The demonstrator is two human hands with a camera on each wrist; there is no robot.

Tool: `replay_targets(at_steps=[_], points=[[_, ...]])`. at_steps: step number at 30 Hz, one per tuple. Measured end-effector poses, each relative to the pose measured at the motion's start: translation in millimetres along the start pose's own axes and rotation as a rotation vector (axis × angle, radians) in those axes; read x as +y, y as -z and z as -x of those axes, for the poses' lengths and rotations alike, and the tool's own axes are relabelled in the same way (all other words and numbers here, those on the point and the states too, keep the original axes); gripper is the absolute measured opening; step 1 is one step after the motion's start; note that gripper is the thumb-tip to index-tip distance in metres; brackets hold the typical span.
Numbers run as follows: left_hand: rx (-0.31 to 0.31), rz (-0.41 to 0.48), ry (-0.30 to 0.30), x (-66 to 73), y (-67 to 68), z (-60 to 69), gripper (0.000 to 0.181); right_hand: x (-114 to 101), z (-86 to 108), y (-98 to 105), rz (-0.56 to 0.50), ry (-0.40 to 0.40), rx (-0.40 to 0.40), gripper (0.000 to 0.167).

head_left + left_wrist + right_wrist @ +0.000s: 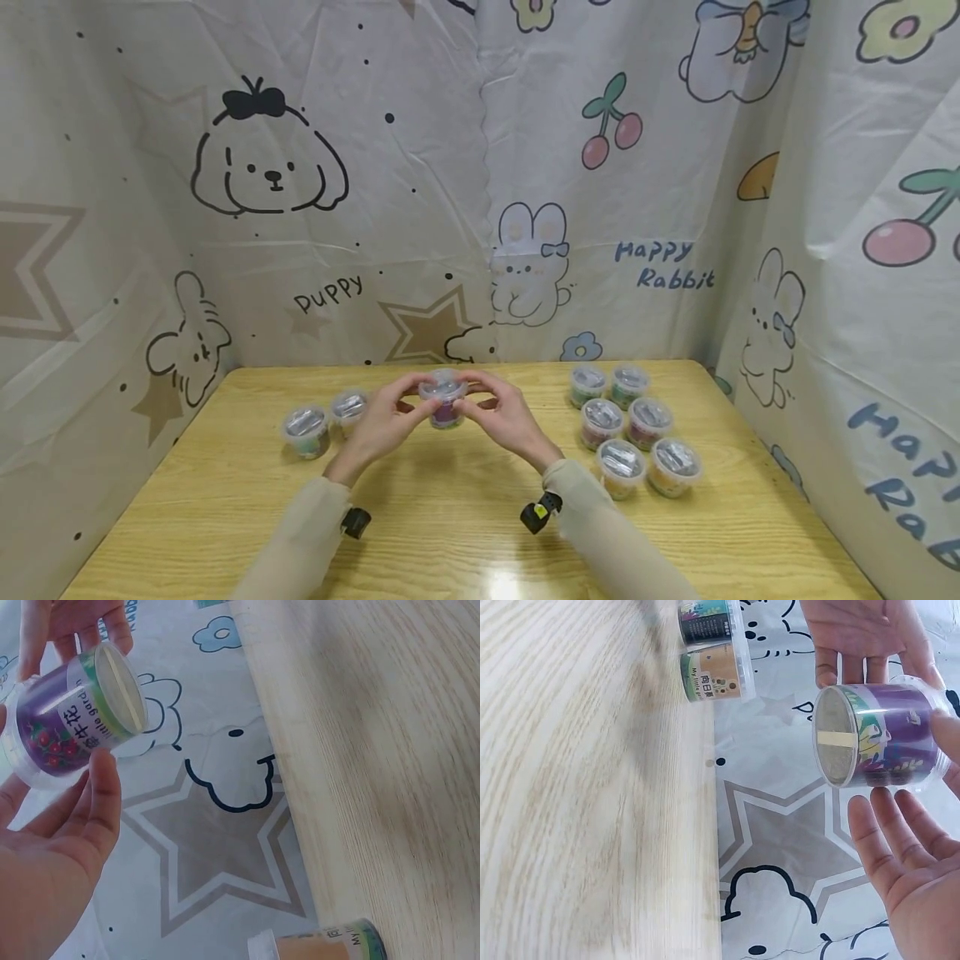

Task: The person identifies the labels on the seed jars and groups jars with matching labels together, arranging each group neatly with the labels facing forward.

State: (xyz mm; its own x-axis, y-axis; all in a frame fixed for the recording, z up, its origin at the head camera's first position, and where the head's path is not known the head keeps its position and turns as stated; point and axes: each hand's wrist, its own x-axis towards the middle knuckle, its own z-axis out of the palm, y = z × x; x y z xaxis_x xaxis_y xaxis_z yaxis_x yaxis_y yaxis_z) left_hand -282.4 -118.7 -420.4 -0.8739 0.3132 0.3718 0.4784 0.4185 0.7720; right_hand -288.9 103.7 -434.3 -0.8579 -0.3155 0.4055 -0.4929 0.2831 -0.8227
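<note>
A clear plastic cup (446,412) with a purple label and a lid is held off the table between both hands. My left hand (387,417) grips its left side with thumb and fingers, and my right hand (504,417) grips its right side. In the left wrist view the purple cup (75,712) shows printed red berries and the words "little garden". Seen from the right wrist, the base of the cup (836,739) has a pale strip across it. Nearest the left hand stand two similar cups, one with an orange label (714,673) and one teal (306,433).
At the right of the wooden table (465,517), several lidded cups (602,423) stand in paired rows, with green, purple and orange-yellow labels. A printed curtain (420,208) hangs behind the table's back edge and along both sides.
</note>
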Motion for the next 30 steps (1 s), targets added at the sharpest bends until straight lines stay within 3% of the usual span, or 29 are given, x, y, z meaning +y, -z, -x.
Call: replay_targets(at_steps=[7,12,19,30], points=[[-0.086,0.037,-0.029,0.1,-0.9,-0.8,0.033,-0.3,-0.3,-0.1,-0.014,0.001,-0.004,0.043],[-0.072,0.052,-0.024,1.2,-3.3,-2.1,0.031,-1.3,0.1,0.2,-0.033,-0.012,-0.002,0.044],[-0.039,-0.006,0.001,8.6,-7.0,-4.4,0.032,-1.1,1.4,0.1,0.002,-0.011,0.033,0.044],[-0.099,0.030,-0.009,7.5,-0.3,-2.2,0.035,-0.5,0.9,8.8,-0.063,-0.028,-0.006,0.038]])
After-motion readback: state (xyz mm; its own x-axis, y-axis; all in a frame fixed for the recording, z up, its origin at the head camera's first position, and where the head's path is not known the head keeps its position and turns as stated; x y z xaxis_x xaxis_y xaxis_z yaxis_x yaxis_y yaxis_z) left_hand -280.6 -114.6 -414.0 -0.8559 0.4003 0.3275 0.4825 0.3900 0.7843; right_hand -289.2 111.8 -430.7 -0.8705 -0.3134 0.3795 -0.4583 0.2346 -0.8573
